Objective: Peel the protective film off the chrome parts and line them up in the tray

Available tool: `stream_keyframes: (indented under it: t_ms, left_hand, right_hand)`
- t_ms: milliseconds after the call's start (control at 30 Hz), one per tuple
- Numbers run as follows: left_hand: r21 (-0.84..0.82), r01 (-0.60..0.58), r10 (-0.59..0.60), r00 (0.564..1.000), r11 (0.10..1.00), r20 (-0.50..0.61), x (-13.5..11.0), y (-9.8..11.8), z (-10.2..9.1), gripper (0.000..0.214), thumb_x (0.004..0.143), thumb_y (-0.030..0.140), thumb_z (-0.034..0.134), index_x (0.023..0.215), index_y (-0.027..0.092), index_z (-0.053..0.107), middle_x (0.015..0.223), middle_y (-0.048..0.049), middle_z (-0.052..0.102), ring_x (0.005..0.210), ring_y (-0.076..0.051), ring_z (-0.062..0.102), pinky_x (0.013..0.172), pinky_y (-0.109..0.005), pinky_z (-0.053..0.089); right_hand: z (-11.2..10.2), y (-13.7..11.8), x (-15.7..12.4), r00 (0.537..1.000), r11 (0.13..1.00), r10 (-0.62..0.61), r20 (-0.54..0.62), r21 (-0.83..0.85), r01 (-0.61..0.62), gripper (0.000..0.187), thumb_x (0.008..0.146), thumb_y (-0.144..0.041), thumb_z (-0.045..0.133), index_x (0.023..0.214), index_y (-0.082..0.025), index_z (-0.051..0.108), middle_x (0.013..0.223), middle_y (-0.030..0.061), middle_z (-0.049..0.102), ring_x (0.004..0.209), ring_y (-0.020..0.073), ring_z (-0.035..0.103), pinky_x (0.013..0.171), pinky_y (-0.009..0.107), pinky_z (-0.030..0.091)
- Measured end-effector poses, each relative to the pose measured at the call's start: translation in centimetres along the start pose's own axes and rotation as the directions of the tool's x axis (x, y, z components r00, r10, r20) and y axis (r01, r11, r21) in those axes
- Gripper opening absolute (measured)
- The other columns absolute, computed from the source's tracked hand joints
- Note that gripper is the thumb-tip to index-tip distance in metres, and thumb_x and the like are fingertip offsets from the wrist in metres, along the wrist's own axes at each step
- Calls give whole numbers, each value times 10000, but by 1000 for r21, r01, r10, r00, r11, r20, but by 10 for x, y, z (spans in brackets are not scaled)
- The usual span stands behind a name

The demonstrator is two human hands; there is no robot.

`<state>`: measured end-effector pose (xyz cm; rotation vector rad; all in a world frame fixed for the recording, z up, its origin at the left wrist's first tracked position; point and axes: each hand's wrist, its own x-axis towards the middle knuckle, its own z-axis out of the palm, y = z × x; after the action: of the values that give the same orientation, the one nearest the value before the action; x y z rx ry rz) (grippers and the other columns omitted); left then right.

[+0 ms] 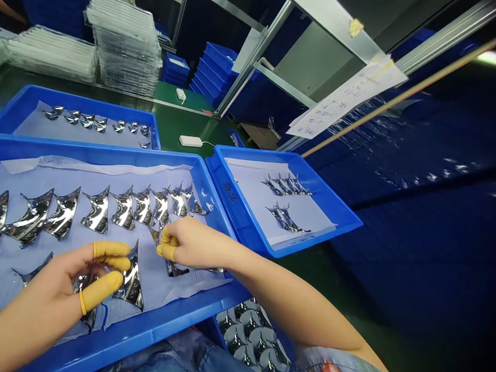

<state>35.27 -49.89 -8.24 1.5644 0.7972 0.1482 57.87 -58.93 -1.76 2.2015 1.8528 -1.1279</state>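
Note:
My left hand (58, 294) wears yellow finger cots, and its fingertips pinch a mirror-chrome curved metal part (132, 281). My right hand (189, 245), also in yellow cots, pinches another chrome part (172, 267) between finger and thumb. Both parts sit low over a pale blue sheet liner (96, 175) in a large blue plastic tray (205, 181). A row of similar chrome parts (124, 209) stands just beyond my hands. More lie beneath and left of my left hand, partly hidden.
A blue tray (240, 217) of chrome parts sits right of the large tray, with a second (77, 98) behind it. A bin of parts (248, 330) sits below. Stacked clear trays (127, 51), blue bins (215, 67), and a white box (190, 141) occupy the green bench (178, 113).

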Motion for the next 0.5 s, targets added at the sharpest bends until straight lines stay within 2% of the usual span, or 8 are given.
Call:
stream_keyframes:
  t_ms: [67,133,167,233,267,400,500]
  left_hand:
    - [35,-39,41,998,999,-43,0,0,4,589,680,536,726,1211,297,640,1155,-72,715,912,-258,683,850,-390,584]
    - [52,-42,45,998,998,-48,-3,5,7,731,623,474,782,1304,316,571,1261,-73,659,1039,-290,644,936,-435,541]
    - [47,-25,28,998,999,-64,-4,8,9,789,592,440,804,1329,321,549,1298,-69,635,1128,-311,605,986,-450,508]
    - [40,-6,11,992,999,-128,-6,16,12,805,550,386,826,1310,312,572,1285,-55,641,1205,-328,559,1038,-446,466]
    - [54,-31,38,989,998,-140,-6,20,13,724,558,372,821,1251,302,623,1213,-46,679,1159,-318,591,1020,-423,482]
    - [125,-255,258,966,959,-5,-3,33,12,244,688,337,754,928,289,748,828,6,733,828,-219,685,803,-279,561]
    - [112,-266,268,963,957,-2,0,36,12,148,679,297,768,825,291,749,740,31,705,732,-174,661,727,-222,547]
  right_hand:
    - [-7,-4,-9,987,949,-110,-120,283,140,171,895,-246,541,788,-138,618,664,2,606,606,102,549,574,214,463]
    - [-7,-9,-13,929,776,-212,-303,526,349,158,871,-250,589,757,-142,597,663,-14,579,603,87,517,589,207,463]
    - [-4,-12,-13,888,690,-249,-386,572,443,159,855,-250,613,737,-144,597,657,-17,572,602,88,508,591,211,460]
    - [3,-17,-10,818,617,-310,-485,552,561,164,853,-256,621,729,-150,607,650,-16,571,606,95,507,603,222,458]
    - [8,-18,-7,795,604,-332,-507,533,592,166,863,-261,613,736,-152,613,654,-11,577,611,101,512,610,228,459]
    - [23,-18,1,736,560,-416,-534,487,670,188,890,-289,590,754,-159,586,656,12,589,592,109,512,589,232,456]
    - [31,-13,3,703,534,-448,-552,466,706,182,884,-293,590,753,-175,544,657,26,598,585,117,523,579,238,471]
